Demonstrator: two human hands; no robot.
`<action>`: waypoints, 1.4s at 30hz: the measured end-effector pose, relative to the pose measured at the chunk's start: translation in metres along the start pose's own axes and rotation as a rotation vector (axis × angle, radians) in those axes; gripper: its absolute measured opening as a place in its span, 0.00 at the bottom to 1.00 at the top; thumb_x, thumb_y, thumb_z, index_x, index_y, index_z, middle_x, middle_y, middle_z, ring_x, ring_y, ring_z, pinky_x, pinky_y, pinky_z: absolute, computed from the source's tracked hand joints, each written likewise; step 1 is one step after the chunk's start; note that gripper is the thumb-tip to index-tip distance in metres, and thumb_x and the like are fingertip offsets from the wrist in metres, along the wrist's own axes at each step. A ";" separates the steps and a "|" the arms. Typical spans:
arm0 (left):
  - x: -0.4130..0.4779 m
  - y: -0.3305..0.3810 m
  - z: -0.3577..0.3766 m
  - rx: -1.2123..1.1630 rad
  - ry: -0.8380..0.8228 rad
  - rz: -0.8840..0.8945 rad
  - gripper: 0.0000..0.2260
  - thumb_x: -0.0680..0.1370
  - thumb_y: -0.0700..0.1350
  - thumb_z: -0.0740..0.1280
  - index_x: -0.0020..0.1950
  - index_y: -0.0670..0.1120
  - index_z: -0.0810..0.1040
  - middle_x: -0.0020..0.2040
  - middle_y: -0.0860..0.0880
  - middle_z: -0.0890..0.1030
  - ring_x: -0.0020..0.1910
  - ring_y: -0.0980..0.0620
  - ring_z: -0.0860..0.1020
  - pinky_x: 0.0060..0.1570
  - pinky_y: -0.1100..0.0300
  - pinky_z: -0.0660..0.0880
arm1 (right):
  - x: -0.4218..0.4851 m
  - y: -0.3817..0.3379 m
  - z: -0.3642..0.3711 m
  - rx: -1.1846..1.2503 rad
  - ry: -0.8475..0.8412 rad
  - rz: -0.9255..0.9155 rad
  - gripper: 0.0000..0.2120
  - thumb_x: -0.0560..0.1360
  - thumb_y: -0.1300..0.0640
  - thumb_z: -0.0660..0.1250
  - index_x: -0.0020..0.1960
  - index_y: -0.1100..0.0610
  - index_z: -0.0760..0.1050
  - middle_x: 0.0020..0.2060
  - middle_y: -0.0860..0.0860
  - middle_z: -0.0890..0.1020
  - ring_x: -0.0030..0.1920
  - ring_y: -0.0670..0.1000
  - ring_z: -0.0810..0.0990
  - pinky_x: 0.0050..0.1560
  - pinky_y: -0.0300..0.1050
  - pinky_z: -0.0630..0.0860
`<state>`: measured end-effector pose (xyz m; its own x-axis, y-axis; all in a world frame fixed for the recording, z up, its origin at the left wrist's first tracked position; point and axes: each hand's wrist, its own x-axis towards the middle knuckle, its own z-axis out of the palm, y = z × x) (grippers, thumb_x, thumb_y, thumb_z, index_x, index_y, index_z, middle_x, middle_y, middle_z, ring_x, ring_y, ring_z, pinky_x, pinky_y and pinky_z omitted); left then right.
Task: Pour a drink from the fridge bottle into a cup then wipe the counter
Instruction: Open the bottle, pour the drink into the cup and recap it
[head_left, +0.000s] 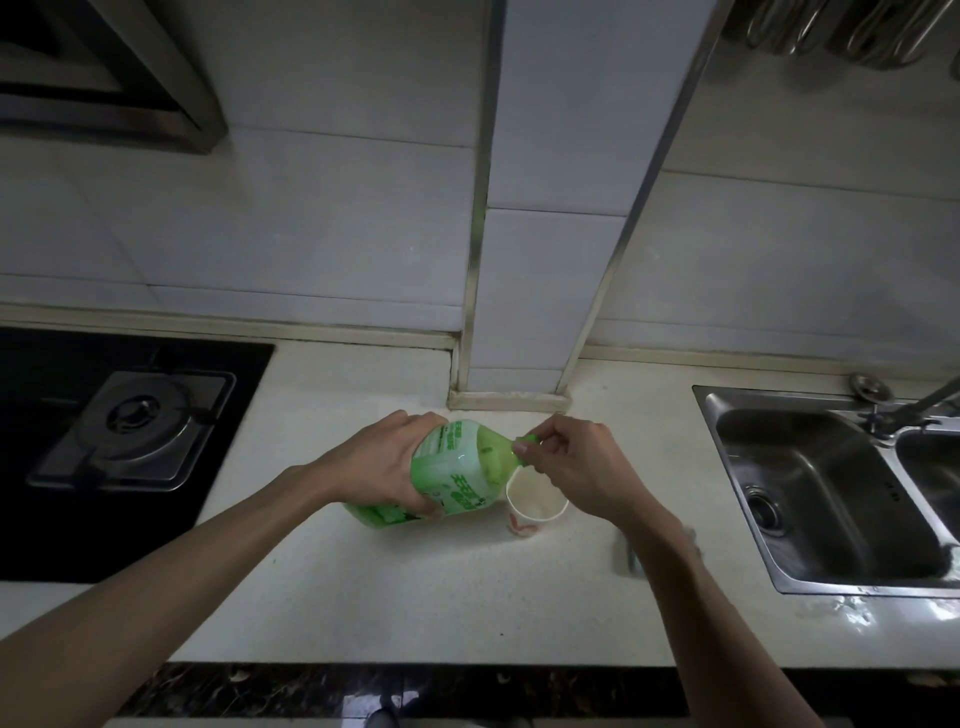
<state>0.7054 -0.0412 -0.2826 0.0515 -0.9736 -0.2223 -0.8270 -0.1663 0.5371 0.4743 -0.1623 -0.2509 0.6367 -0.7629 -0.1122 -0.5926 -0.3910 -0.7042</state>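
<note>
ok so the green bottle (457, 467) is lying nearly sideways in the left grip (384, 462), fingers wrapped round its fat body, base just off the counter (415, 597); the neck points right, straight into the right grip (576, 467), whose fingertips pinch the green cap (524, 446) at the mouth; can't tell if the cap is loose or tight; the paper cup (522, 525) stands upright on the counter right under that neck, just below the right grip and not touched by it; count-wise: one bottle, one cap, one cup, two grips; off to the sides, one gas burner (135, 415) on the left, one steel sink (810, 457) on the right
</note>
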 end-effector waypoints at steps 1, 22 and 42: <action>-0.001 0.000 0.001 0.001 -0.002 -0.006 0.39 0.60 0.62 0.78 0.67 0.59 0.65 0.56 0.55 0.72 0.56 0.57 0.70 0.53 0.59 0.74 | 0.000 0.000 0.002 -0.007 0.000 0.007 0.13 0.75 0.43 0.68 0.47 0.53 0.80 0.35 0.45 0.82 0.35 0.45 0.79 0.40 0.45 0.79; -0.023 0.012 -0.009 -0.147 0.187 0.049 0.41 0.60 0.58 0.80 0.69 0.58 0.67 0.56 0.61 0.74 0.54 0.57 0.70 0.48 0.60 0.71 | 0.010 -0.050 0.008 -0.434 0.293 0.007 0.29 0.81 0.44 0.47 0.27 0.56 0.66 0.24 0.50 0.69 0.29 0.54 0.71 0.36 0.43 0.65; -0.027 0.017 -0.003 -0.256 0.141 0.001 0.41 0.60 0.57 0.81 0.69 0.58 0.68 0.55 0.59 0.73 0.56 0.55 0.72 0.52 0.56 0.73 | 0.022 -0.051 0.005 -0.480 0.182 0.142 0.19 0.78 0.53 0.51 0.33 0.62 0.67 0.28 0.55 0.70 0.28 0.51 0.64 0.29 0.43 0.57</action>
<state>0.6912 -0.0184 -0.2650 0.1430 -0.9830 -0.1155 -0.6598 -0.1817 0.7292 0.5208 -0.1563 -0.2214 0.4632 -0.8858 -0.0292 -0.8531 -0.4366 -0.2858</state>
